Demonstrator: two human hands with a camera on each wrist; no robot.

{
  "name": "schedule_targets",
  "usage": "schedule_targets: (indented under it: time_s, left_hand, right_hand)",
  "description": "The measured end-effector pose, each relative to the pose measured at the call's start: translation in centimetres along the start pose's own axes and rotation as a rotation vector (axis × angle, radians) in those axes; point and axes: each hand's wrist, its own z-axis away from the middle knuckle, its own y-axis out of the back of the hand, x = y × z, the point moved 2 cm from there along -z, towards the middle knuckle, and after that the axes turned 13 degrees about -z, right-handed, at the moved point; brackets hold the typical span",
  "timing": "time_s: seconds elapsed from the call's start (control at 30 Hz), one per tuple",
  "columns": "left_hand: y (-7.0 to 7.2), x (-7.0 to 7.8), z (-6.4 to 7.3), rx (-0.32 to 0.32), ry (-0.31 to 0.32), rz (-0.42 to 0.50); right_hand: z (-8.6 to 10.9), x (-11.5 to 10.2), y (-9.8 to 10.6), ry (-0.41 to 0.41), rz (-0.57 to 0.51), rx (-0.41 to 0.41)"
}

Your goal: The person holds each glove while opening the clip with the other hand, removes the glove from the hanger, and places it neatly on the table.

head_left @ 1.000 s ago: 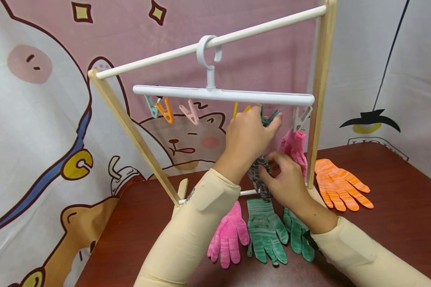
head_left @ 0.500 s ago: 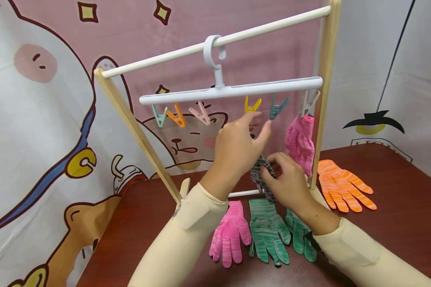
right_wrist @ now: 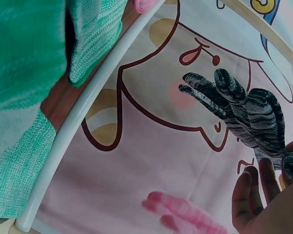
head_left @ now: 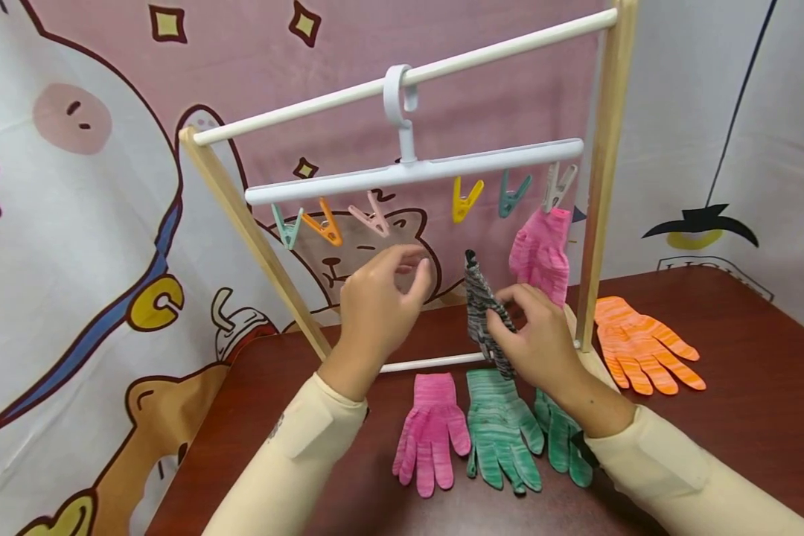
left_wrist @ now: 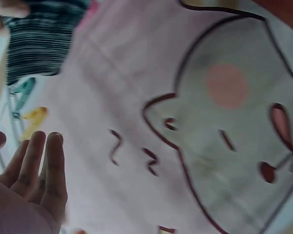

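Observation:
In the head view my right hand (head_left: pixel 543 335) pinches a black-and-grey knitted glove (head_left: pixel 482 305) between thumb and fingers, below the hanger bar. The glove's cuff points up; in the right wrist view the fingers of the glove (right_wrist: pixel 244 105) stick out away from my hand. My left hand (head_left: pixel 378 305) is in the air left of the glove, apart from it, thumb and fingers spread and nothing between them. Above the glove hang a yellow clip (head_left: pixel 467 199) and a teal clip (head_left: pixel 512 195). A grey-white clip (head_left: pixel 558 187) holds a pink glove (head_left: pixel 543 253) at the hanger's right end.
The white hanger (head_left: pixel 415 171) hooks over the rod of a wooden rack (head_left: pixel 606 179). Mint, orange (head_left: pixel 323 223) and pink clips hang at its left. A pink glove (head_left: pixel 432 435), green gloves (head_left: pixel 502 432) and an orange glove (head_left: pixel 646 346) lie on the brown table (head_left: pixel 744 372).
My left hand has come down and left, away from the clips. The hanger has tilted and swung a little. My right hand keeps its hold on the black-and-grey glove, nearly still.

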Motion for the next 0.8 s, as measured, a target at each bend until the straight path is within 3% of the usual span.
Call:
schedule_targets:
  time_s: [0.27,0.5,0.8]
  left_hand:
    - [-0.1,-5.0,3.3,0.073,0.065,-0.031]
    - [-0.7,-8.3,5.9,0.134,0.155,-0.064]
    - [-0.5,-11.2,8.0,0.326,0.285,-0.125]
  right_hand:
    - [0.1,0.3,-0.2,0.005,0.011,-0.015]
    - [0.5,0.5,-0.6,-0.028,0.027,-0.047]
    - [0.5,0.3,-0.6,-0.013,0.035,-0.051]
